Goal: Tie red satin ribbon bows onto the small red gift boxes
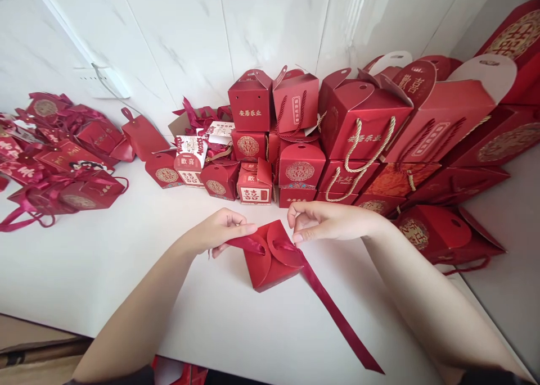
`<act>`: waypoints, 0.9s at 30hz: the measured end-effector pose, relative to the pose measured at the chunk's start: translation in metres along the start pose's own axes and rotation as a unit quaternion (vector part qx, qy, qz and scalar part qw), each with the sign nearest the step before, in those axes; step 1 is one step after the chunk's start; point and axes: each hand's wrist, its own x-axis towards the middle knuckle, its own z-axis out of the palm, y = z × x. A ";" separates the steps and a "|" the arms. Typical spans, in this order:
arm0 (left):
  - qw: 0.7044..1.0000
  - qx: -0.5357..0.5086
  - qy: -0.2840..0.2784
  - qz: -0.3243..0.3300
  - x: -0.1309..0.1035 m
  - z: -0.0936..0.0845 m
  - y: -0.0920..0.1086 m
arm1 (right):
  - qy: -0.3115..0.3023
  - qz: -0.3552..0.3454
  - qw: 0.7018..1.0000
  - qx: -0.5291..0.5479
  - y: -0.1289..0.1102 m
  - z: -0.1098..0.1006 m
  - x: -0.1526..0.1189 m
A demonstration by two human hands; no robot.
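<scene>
A small red gift box (284,270) with rounded, interlocking top flaps sits on the white table in front of me. A dark red satin ribbon (333,303) threads through its flaps, one end trailing over the right corner down the table. At the box's left, my left hand (225,231) pinches the other, shorter end of the ribbon between thumb and fingers. My right hand (314,219) hovers by the box's upper right corner, close to the ribbon. Its fingers are loosely curled, the thumb apart from the index finger, with nothing seen between them.
Red gift boxes (301,166) are stacked along the tiled wall, larger ones with rope handles (371,149) at right. Ribboned boxes (84,191) pile up at far left. A wall socket (101,82) with a cable is behind. Cardboard (37,345) lies below the table's front edge.
</scene>
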 end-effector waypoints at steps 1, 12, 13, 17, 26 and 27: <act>1.000 0.017 -0.005 -0.020 -0.003 -0.003 0.002 | -0.007 -0.004 1.000 0.009 0.001 0.000 0.001; 0.993 0.069 -0.095 0.015 -0.026 0.000 0.013 | 0.006 0.081 0.983 -0.163 0.006 0.009 0.008; 0.996 0.057 -0.067 0.032 -0.024 0.001 0.013 | 0.004 0.091 0.983 -0.158 0.006 0.010 0.009; 0.994 0.104 -0.015 0.036 -0.019 0.007 0.010 | 0.023 0.102 0.987 -0.118 0.004 0.013 0.010; 0.994 0.041 -0.078 0.057 -0.008 0.008 0.000 | -0.043 0.036 0.998 0.027 0.001 0.001 0.008; 0.994 0.012 -0.095 0.059 -0.006 0.004 -0.001 | -0.038 0.032 0.998 0.030 0.003 0.000 0.009</act>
